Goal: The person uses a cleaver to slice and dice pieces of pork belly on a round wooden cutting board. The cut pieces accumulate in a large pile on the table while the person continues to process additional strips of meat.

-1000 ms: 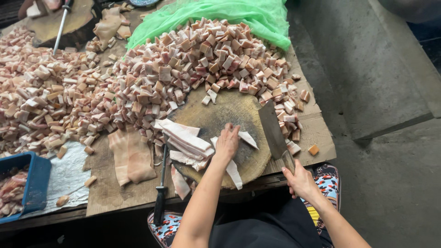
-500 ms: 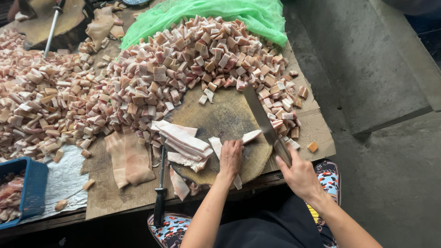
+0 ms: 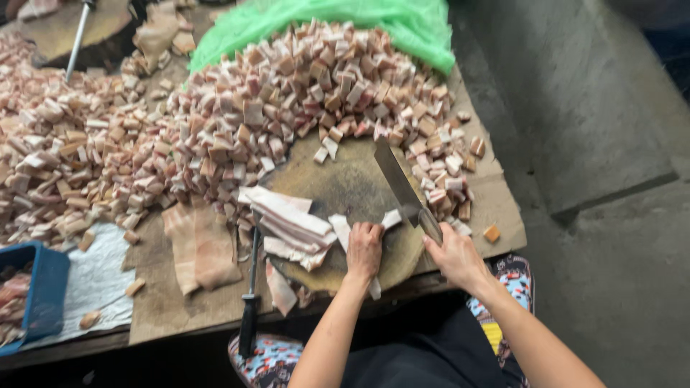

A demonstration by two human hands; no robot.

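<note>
My left hand (image 3: 364,248) presses a pale meat strip (image 3: 343,231) flat on the round chopping block (image 3: 345,188), which I judge soft, slick and floppy, best pinned near the cut while my right hand (image 3: 454,253) grips the cleaver (image 3: 399,181).

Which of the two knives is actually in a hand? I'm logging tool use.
The broad-bladed cleaver, gripped by the right hand over the round chopping block. The slim dark-handled knife lies untouched at the block's left edge.
</note>
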